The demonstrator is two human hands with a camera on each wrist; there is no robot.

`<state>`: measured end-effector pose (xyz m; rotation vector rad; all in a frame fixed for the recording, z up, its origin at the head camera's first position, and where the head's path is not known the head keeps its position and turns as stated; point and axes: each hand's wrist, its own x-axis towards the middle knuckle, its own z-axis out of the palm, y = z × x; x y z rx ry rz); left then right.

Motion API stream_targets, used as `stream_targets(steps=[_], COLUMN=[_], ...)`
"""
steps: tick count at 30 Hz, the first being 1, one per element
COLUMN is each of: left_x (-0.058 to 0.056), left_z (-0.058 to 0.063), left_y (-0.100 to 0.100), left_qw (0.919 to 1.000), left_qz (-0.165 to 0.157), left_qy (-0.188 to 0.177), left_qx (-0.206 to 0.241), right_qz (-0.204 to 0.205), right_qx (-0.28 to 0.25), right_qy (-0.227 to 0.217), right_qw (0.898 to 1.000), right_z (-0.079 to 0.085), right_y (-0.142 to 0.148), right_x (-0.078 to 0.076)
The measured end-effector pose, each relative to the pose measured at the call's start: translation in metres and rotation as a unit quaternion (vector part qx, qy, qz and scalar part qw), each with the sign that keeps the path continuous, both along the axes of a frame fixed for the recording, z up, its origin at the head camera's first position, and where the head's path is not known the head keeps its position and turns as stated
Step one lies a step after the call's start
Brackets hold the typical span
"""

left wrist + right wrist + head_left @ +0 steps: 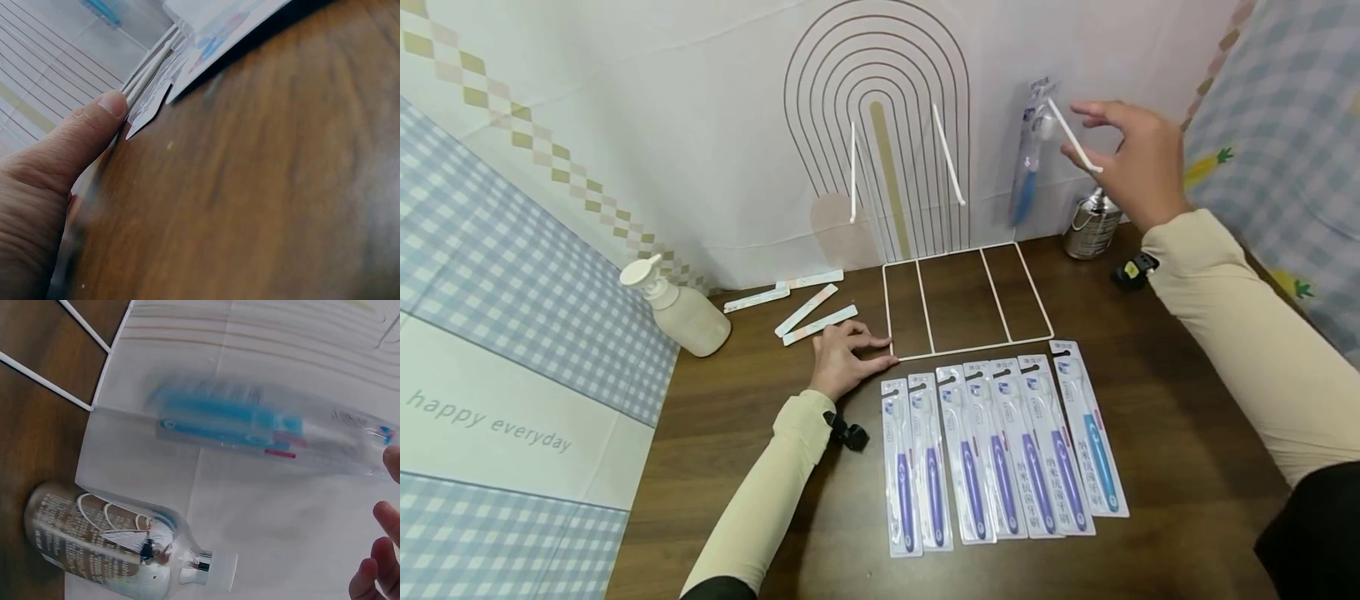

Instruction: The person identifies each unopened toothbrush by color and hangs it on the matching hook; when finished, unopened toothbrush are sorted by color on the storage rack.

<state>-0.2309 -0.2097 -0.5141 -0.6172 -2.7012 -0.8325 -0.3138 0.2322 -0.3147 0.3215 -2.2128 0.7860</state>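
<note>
My left hand (841, 358) pinches the front left corner of a white wire display rack (972, 348) between thumb and forefinger. Its thumb (94, 128) lies against the wire in the left wrist view. From the rack's right-hand hook (1073, 136) hangs a packaged blue toothbrush (1027, 167), blurred in the right wrist view. Beside that hook my right hand (1138, 158) has its fingers spread and apart from the package. Several packaged purple toothbrushes (970, 475) lie in a row in front of the rack, with a packaged blue toothbrush (1099, 450) at the right end.
Left of the rack lie several slim white packets (820, 325) and a cream pump bottle (696, 321). A silver bottle (1092, 225) stands behind the rack's right side, near the right forearm. Two other hooks (853, 171) hold nothing. A printed curtain backs the table.
</note>
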Motion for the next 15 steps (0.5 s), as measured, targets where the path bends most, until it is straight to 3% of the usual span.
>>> stream_targets(steps=[5, 9, 15], left_x=[-0.001, -0.002, -0.001], left_z=[0.003, 0.005, 0.008], left_y=[-0.001, -0.002, -0.003], left_qw=[1.0000, 0.9998, 0.9998], left_qz=[0.004, 0.007, 0.006], left_qy=[-0.007, -0.019, -0.016], left_qx=[-0.001, -0.008, -0.009], right_qz=[0.017, 0.033, 0.035], right_qx=[-0.016, 0.014, 0.064], right_qy=[-0.021, -0.039, -0.130], right_qw=[1.000, 0.999, 0.989], right_z=[-0.015, -0.034, -0.065], right_y=[0.002, 0.005, 0.009], right_x=[0.032, 0.065, 0.115])
